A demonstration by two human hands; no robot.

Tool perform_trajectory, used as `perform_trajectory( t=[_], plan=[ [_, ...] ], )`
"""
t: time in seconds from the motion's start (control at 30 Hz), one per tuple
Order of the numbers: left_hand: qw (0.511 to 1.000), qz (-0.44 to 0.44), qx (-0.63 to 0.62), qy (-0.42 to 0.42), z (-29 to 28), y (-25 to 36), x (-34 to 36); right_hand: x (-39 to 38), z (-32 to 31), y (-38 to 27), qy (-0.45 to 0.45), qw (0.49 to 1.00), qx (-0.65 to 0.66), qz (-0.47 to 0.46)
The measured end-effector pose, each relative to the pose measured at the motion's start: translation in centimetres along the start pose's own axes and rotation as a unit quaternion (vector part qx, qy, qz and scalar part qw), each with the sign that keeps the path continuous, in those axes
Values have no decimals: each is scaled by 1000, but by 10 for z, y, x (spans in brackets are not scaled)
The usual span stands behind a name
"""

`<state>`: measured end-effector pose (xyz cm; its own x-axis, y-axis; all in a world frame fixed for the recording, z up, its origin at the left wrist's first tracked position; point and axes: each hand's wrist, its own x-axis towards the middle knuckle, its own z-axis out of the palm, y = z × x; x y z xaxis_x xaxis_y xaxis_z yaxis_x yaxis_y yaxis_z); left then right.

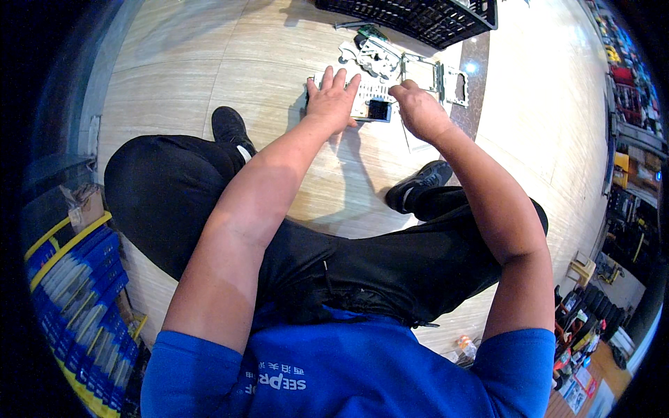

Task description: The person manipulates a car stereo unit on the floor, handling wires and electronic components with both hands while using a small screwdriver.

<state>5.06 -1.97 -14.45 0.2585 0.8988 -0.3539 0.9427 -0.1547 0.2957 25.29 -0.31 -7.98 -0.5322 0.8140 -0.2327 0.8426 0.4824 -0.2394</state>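
Observation:
A pale metal casing (373,92) with rows of slots and a dark square opening lies on the floor in front of me. My left hand (332,101) rests over its left side, fingers spread and thumb toward the near edge. At the casing's right edge is my right hand (421,111), its fingers curled together; whatever they may pinch is hidden. Just beyond lie a pale, irregular cut-out bracket (377,58) and a thin rectangular frame (422,58). A smaller plate with an opening (449,85) sits right of the frame.
A black plastic crate (411,22) stands beyond the parts, near a green circuit board (372,32) and a dark rod (350,25). My shoes (426,180) flank the work spot. Blue packages (83,292) fill a yellow rack at left; cluttered shelves (631,104) line the right.

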Motion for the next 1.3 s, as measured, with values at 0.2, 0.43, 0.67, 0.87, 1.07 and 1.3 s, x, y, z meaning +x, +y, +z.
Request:
perform_trajectory(
  t=[0.2,0.43,0.67,0.87,1.07,1.3],
  plan=[
    [1000,1,-5,-2,-2,2,-1,3,-6,-2,-38,997,-47,37],
    [1000,3,0,1,-3,1,-1,-2,-2,-3,10,1000,9,27],
    [1000,3,-1,3,-4,3,-1,0,10,9,-27,999,-3,35],
    [1000,1,-12,2,-3,0,-1,0,6,8,-62,996,-30,60],
    [1000,-1,2,-6,-4,2,0,3,-4,2,10,998,-5,58],
    [1000,2,0,-3,-1,1,1,2,-1,2,-4,999,5,37]
  ],
)
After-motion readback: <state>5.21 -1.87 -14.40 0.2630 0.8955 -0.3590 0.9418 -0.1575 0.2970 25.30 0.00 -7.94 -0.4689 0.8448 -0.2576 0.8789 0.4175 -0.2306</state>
